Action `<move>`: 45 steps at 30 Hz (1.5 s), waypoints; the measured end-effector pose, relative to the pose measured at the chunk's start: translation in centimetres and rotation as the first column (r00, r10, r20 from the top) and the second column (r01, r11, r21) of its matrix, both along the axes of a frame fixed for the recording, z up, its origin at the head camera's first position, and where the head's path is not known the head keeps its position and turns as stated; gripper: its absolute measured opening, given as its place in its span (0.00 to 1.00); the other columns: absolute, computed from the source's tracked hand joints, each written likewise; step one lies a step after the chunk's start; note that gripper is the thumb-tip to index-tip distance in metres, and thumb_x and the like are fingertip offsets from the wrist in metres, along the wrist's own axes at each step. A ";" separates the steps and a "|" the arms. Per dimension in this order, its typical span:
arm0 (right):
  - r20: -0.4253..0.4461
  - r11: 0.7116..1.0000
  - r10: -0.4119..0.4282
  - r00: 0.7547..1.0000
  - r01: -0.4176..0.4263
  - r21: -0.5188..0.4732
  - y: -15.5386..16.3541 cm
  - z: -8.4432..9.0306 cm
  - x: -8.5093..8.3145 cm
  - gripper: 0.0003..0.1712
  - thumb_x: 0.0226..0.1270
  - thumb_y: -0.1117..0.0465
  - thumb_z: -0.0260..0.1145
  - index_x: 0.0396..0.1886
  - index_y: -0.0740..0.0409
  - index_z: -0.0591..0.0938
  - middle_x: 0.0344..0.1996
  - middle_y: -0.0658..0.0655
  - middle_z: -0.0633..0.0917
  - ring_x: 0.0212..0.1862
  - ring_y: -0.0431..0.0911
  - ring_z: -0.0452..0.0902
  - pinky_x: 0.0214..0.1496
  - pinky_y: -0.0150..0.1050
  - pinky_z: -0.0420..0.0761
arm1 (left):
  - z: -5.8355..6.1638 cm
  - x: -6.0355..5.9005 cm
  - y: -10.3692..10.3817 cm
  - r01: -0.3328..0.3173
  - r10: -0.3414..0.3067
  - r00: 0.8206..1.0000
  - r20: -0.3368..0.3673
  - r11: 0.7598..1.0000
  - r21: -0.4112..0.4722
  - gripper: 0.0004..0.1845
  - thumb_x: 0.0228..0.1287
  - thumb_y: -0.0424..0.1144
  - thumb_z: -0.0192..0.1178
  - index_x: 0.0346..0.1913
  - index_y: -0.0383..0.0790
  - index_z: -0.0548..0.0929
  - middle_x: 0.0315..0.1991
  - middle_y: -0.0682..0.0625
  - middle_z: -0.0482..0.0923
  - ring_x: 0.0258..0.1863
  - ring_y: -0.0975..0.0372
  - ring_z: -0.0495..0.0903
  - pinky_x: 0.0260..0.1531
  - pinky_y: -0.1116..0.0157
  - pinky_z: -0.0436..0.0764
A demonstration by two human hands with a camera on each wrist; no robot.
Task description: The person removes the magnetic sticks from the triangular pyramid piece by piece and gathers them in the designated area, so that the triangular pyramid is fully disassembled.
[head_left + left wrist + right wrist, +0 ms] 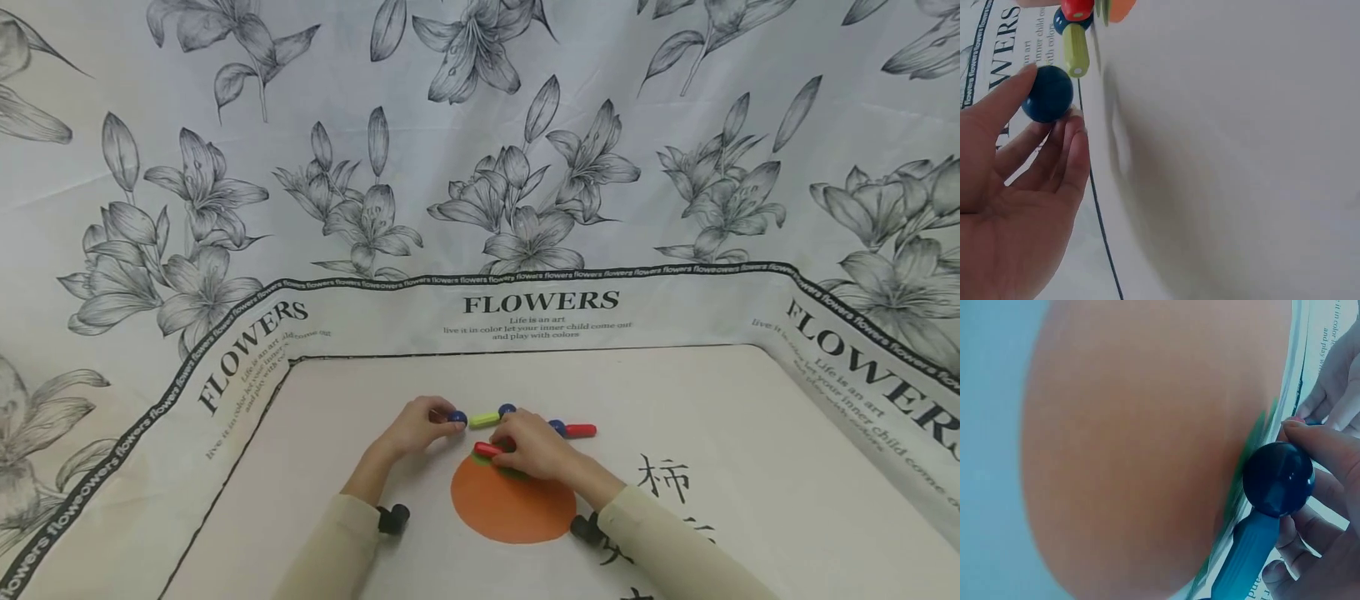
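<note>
My left hand [416, 427] pinches a dark blue ball [1047, 94] between thumb and fingers. Just right of that ball lies a yellow-green rod [483, 420], its near end a little apart from the ball in the left wrist view. Another blue ball [507, 410] is at the rod's far end, partly behind my right hand [536, 446]. That hand pinches a short red rod [487, 449] over the printed leaves. In the right wrist view, a teal-looking rod [1246, 556] adjoins a dark ball [1279, 479] beside the right fingers.
Right of my right hand lie a blue ball [557, 427] and a red rod [581, 431], end to end. A printed orange fruit [513, 508] and black characters [663, 477] mark the pale table cover [360, 383]. Flower-printed cloth [345, 167] rises behind.
</note>
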State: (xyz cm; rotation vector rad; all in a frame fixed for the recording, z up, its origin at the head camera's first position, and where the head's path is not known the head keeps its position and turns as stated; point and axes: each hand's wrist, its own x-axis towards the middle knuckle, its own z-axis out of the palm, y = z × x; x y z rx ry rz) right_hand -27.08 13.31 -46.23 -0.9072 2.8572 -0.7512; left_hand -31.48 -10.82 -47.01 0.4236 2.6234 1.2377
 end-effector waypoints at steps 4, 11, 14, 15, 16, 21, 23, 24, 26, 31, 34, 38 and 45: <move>0.007 1.000 0.002 1.000 -0.002 0.002 0.4 0.1 0.2 0.13 0.62 0.59 0.77 0.46 0.57 0.90 0.37 0.50 0.81 0.40 0.44 0.70 0.40 0.37 0.72 | 0.2 -1.4 0.6 -0.050 0.050 0.998 -0.032 0.999 0.008 0.19 0.65 0.49 0.71 0.53 0.41 0.84 0.46 0.50 0.83 0.46 0.57 0.79 0.44 0.60 0.82; 0.024 1.000 0.017 1.000 -0.017 0.011 1.1 -0.2 0.4 0.16 0.63 0.57 0.77 0.48 0.56 0.89 0.46 0.51 0.80 0.49 0.45 0.72 0.50 0.40 0.77 | -0.5 -4.4 2.5 -0.141 0.143 0.987 -0.076 0.989 0.037 0.18 0.65 0.46 0.72 0.52 0.41 0.84 0.48 0.49 0.82 0.47 0.57 0.79 0.47 0.58 0.80; 0.042 1.000 0.008 0.999 -0.009 0.010 1.1 -0.1 0.4 0.16 0.63 0.56 0.77 0.49 0.55 0.89 0.49 0.51 0.80 0.51 0.45 0.72 0.54 0.42 0.78 | -0.9 -5.4 3.2 -0.178 0.181 0.980 -0.082 0.983 0.040 0.18 0.65 0.45 0.72 0.53 0.41 0.84 0.50 0.47 0.82 0.48 0.55 0.78 0.48 0.58 0.80; 0.044 1.000 0.004 0.999 -0.005 0.011 1.1 -0.1 0.4 0.16 0.63 0.56 0.77 0.49 0.55 0.89 0.49 0.50 0.79 0.52 0.45 0.72 0.55 0.42 0.79 | -1.0 -5.7 3.4 -0.187 0.190 0.979 -0.080 0.982 0.039 0.18 0.65 0.44 0.72 0.53 0.41 0.83 0.50 0.47 0.82 0.48 0.55 0.78 0.48 0.57 0.80; 0.043 1.000 0.004 0.999 -0.004 0.010 1.1 -0.1 0.4 0.16 0.63 0.56 0.77 0.49 0.55 0.89 0.49 0.50 0.79 0.52 0.45 0.72 0.55 0.43 0.79 | -1.1 -6.0 3.6 -0.193 0.195 0.977 -0.081 0.981 0.036 0.18 0.64 0.44 0.72 0.53 0.40 0.83 0.51 0.47 0.82 0.49 0.55 0.78 0.49 0.57 0.80; 0.030 1.000 0.008 1.000 -0.008 0.015 1.2 -0.1 0.6 0.16 0.63 0.56 0.77 0.48 0.55 0.89 0.50 0.50 0.79 0.53 0.46 0.73 0.57 0.44 0.78 | -1.7 -6.6 4.2 -0.215 0.218 0.973 -0.073 0.976 0.040 0.19 0.64 0.44 0.73 0.53 0.39 0.84 0.50 0.46 0.81 0.47 0.55 0.78 0.50 0.56 0.80; 0.028 1.000 0.012 1.000 -0.013 0.015 1.2 -0.1 0.7 0.16 0.63 0.56 0.77 0.48 0.55 0.89 0.50 0.50 0.79 0.53 0.46 0.73 0.57 0.45 0.78 | -1.8 -6.7 4.3 -0.224 0.226 0.972 -0.070 0.974 0.039 0.19 0.63 0.43 0.73 0.53 0.39 0.83 0.50 0.46 0.81 0.46 0.55 0.78 0.50 0.56 0.80; 0.028 1.000 0.014 1.000 -0.014 0.013 1.2 0.0 0.7 0.16 0.63 0.56 0.77 0.48 0.55 0.89 0.50 0.50 0.79 0.53 0.46 0.73 0.57 0.45 0.78 | -1.8 -6.7 4.3 -0.227 0.229 0.971 -0.070 0.973 0.040 0.19 0.63 0.43 0.73 0.53 0.38 0.83 0.49 0.45 0.81 0.45 0.55 0.78 0.50 0.56 0.80; 0.029 1.000 0.013 0.999 -0.013 0.011 1.2 0.0 0.7 0.16 0.63 0.56 0.77 0.48 0.55 0.89 0.51 0.50 0.79 0.53 0.46 0.73 0.57 0.45 0.78 | -1.8 -6.7 4.4 -0.226 0.228 0.971 -0.075 0.973 0.034 0.20 0.63 0.43 0.73 0.53 0.38 0.83 0.49 0.45 0.81 0.45 0.55 0.78 0.50 0.56 0.80; 0.032 1.000 0.010 0.999 -0.010 0.003 1.3 0.0 0.7 0.16 0.62 0.56 0.77 0.48 0.54 0.89 0.51 0.50 0.80 0.54 0.46 0.73 0.57 0.45 0.78 | -1.8 -6.7 4.4 -0.216 0.217 0.973 -0.081 0.976 0.025 0.21 0.63 0.43 0.73 0.55 0.37 0.83 0.50 0.45 0.81 0.47 0.55 0.79 0.51 0.55 0.80; 0.033 1.000 0.015 0.999 -0.015 0.003 1.3 0.1 0.7 0.16 0.63 0.55 0.77 0.48 0.54 0.89 0.51 0.50 0.80 0.54 0.46 0.73 0.57 0.45 0.78 | -1.8 -6.6 4.4 -0.213 0.214 0.973 -0.085 0.977 0.022 0.22 0.63 0.44 0.73 0.56 0.38 0.82 0.50 0.44 0.81 0.48 0.54 0.79 0.52 0.55 0.80; 0.029 0.999 0.041 0.999 -0.041 -0.008 1.4 0.2 0.8 0.16 0.63 0.56 0.77 0.49 0.55 0.88 0.52 0.51 0.80 0.55 0.47 0.73 0.59 0.47 0.78 | -1.7 -6.4 4.1 -0.208 0.208 0.973 -0.105 0.978 0.009 0.25 0.61 0.44 0.74 0.57 0.38 0.81 0.49 0.44 0.81 0.48 0.54 0.80 0.52 0.54 0.80; 0.056 0.999 0.027 0.998 -0.025 -0.033 2.1 0.9 0.9 0.16 0.64 0.56 0.76 0.50 0.56 0.88 0.52 0.52 0.80 0.55 0.48 0.75 0.60 0.49 0.79 | -1.4 -5.8 3.3 -0.164 0.164 0.981 -0.102 0.986 0.009 0.24 0.62 0.43 0.73 0.57 0.37 0.81 0.48 0.45 0.82 0.48 0.53 0.79 0.52 0.54 0.80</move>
